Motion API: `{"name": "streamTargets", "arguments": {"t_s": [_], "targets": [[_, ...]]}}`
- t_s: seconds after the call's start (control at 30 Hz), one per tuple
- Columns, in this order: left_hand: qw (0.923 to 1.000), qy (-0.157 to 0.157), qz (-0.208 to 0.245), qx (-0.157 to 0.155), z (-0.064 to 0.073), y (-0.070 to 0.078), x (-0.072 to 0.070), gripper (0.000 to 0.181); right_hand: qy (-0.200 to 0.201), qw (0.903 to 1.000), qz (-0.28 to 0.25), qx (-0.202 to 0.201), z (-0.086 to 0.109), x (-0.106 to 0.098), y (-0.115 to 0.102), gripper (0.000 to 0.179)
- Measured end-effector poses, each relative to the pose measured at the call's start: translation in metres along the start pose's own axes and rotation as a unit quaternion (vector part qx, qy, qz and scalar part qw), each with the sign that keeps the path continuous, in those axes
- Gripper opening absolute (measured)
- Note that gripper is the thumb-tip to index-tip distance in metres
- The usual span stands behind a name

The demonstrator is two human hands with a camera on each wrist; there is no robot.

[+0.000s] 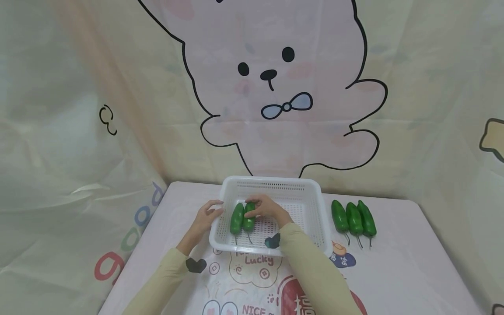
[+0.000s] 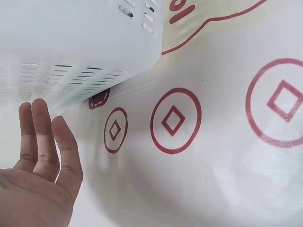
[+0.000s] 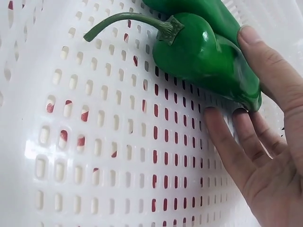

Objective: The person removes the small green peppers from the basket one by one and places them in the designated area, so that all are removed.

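Note:
A white plastic basket (image 1: 271, 180) with a slotted floor holds two green peppers side by side on its left part, stems toward the near side. My right hand (image 1: 264, 206) reaches in and holds the right-hand green pepper (image 3: 203, 56) near its tip, thumb on one side and fingers on the other. Just beside it lies the other green pepper (image 1: 237, 218). At the basket's left wall is my left hand (image 1: 205, 216), its fingers extended and fingertips right at the wall. In the left wrist view those fingers (image 2: 45, 137) point up along the basket's side.
Three more green peppers (image 1: 355, 218) lie in a row on the table to the right of the basket. A printed white cloth (image 1: 409, 262) covers the table. Behind the basket rises a fabric backdrop (image 1: 334, 144) with a cartoon bear, and more fabric hangs at both sides.

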State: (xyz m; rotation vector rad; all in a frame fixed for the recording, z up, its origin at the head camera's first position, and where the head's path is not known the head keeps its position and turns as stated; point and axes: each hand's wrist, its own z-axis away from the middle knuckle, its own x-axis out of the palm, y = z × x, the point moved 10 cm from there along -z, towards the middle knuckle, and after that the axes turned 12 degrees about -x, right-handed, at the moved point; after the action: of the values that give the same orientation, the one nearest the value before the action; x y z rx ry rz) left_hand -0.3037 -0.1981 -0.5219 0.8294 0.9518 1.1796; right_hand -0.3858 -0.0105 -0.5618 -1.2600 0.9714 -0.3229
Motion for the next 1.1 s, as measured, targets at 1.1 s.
{"name": "streamTargets", "arguments": {"t_s": [1.1], "targets": [[1.0000,0.005,0.007,-0.004,-0.0006,0.0001,-0.0002,0.043,0.014,0.9995,0.028,0.000,-0.0044,0.0002,0.0023,0.054]]}}
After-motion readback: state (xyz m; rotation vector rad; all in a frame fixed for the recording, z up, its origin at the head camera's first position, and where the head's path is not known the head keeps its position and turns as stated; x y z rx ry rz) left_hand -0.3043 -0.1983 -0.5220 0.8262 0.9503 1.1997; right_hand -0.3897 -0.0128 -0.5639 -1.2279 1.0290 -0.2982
